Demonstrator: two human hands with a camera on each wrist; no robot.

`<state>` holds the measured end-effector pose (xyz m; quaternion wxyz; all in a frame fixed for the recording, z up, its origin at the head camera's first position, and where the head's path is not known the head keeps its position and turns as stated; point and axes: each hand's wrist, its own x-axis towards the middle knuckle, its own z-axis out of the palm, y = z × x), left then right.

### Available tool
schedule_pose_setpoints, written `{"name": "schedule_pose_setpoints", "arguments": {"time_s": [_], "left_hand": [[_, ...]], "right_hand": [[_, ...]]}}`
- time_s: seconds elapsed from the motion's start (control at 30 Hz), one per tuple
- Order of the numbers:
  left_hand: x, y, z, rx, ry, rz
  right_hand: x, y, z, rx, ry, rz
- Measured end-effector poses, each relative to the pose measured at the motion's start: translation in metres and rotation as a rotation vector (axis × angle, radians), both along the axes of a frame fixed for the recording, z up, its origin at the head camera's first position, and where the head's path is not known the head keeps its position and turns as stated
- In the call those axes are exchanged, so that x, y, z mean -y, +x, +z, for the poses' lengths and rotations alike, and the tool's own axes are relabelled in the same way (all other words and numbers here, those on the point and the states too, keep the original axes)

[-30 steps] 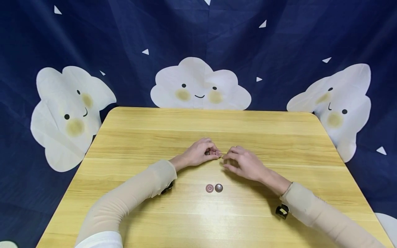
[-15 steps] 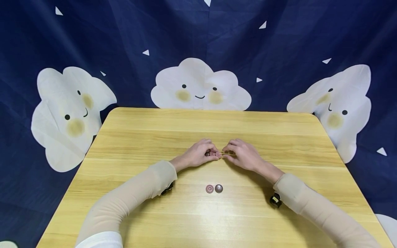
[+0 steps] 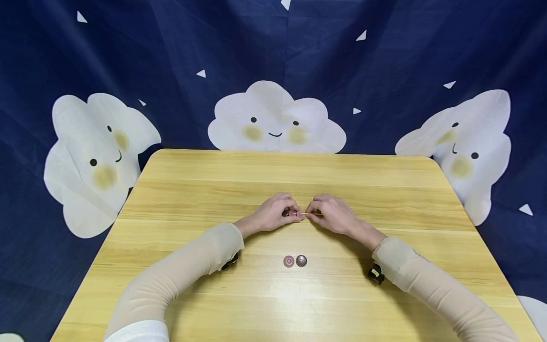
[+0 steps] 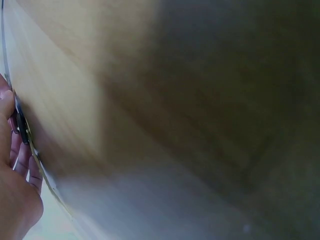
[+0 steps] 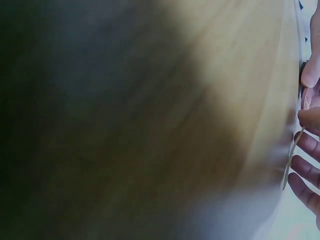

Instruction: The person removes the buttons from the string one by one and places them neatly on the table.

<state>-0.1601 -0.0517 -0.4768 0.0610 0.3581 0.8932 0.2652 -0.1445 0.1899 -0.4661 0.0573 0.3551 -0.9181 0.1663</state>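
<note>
Both hands meet fingertip to fingertip over the middle of the wooden table (image 3: 192, 180). My left hand (image 3: 275, 212) pinches a small dark round piece (image 3: 285, 212), probably a button, whose edge shows between the fingers in the left wrist view (image 4: 20, 122). My right hand (image 3: 332, 212) pinches a thin yellowish strand (image 3: 308, 213) with its tip at the left fingers. The right wrist view shows the strand (image 5: 291, 150) running down from the fingertips. Two loose buttons lie nearer to me, one pinkish (image 3: 288, 260) and one grey (image 3: 301, 260).
A dark blue backdrop with white cloud faces (image 3: 275, 118) hangs behind and around the table. Both wrist views are mostly blurred tabletop. Small black wrist cameras sit under each forearm, left (image 3: 231, 260) and right (image 3: 376, 274).
My right hand has drawn in leftward until its fingertips meet the left hand's, and its fingers have curled in. The right forearm swung inward. The left hand and loose buttons stayed put.
</note>
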Motion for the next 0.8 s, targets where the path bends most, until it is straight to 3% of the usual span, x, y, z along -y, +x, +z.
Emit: {"name": "schedule_pose_setpoints", "arguments": {"time_s": [0.8], "left_hand": [[0.012,0.001,-0.001,0.01,-0.008,0.043]], "right_hand": [[-0.003,0.0,0.001,0.02,0.01,0.004]]}}
